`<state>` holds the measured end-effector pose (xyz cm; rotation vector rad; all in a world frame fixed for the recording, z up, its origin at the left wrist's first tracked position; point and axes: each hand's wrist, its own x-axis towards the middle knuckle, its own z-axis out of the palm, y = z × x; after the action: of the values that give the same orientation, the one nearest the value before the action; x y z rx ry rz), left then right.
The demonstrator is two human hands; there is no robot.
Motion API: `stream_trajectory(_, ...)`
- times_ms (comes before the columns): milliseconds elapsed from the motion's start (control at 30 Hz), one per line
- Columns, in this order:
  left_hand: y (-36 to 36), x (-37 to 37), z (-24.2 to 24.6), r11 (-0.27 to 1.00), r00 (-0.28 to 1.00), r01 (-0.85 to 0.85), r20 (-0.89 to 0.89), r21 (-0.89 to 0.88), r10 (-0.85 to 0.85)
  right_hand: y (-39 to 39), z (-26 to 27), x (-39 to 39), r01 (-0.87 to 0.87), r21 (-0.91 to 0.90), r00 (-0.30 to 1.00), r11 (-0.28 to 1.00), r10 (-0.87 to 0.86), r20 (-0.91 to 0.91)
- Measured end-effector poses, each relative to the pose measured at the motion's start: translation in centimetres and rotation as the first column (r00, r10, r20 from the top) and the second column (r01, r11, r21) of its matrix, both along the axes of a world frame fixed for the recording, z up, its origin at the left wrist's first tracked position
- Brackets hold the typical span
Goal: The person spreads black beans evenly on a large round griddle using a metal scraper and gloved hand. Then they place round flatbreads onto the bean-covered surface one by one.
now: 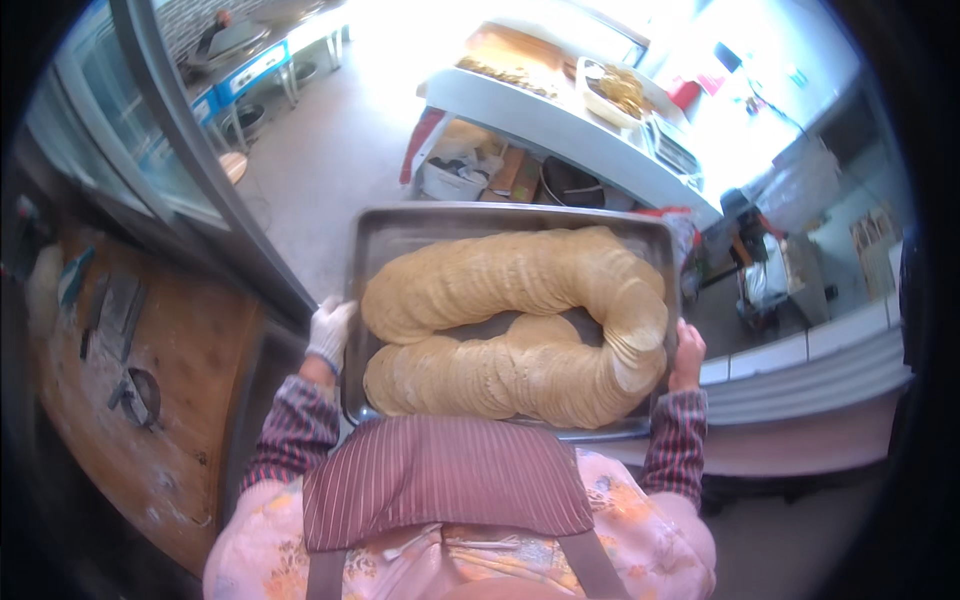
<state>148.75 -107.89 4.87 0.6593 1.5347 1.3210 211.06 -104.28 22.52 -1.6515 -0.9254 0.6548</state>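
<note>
Between my hands, in front of my apron, is a rectangular metal tray [420,225]. My left hand [330,330], in a whitish glove, grips its left rim. Bare, my right hand [687,354] holds the right rim, its fingers partly hidden by the edge. Many thin round dough wrappers [517,270] lie in the tray, overlapping in a long row that bends back on itself like a U. The bend is at the right side. One small group of wrappers [547,328] juts into the gap between the two rows.
At left is a floury wooden worktable [187,352] bearing a dough cutter [139,397], beside a sliding-door frame [202,150]. Ahead stands a white counter [517,101] with a white basin [600,97] on it and boxes below. A corrugated ledge [810,397] runs along the right.
</note>
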Motion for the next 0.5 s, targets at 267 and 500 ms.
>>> stream_trajectory(267,12.5,-1.8,2.6,1.000,0.995,0.007,-0.099,0.000,-0.007,8.1,-1.4,-2.2,0.030,0.031,0.998,0.999,-0.028,-0.048)
stream_trajectory(500,23.5,-7.1,-1.2,0.975,0.967,-0.217,-0.127,0.040,0.221,29.8,-5.9,-7.4,-0.213,0.073,0.958,0.974,0.223,-0.180)
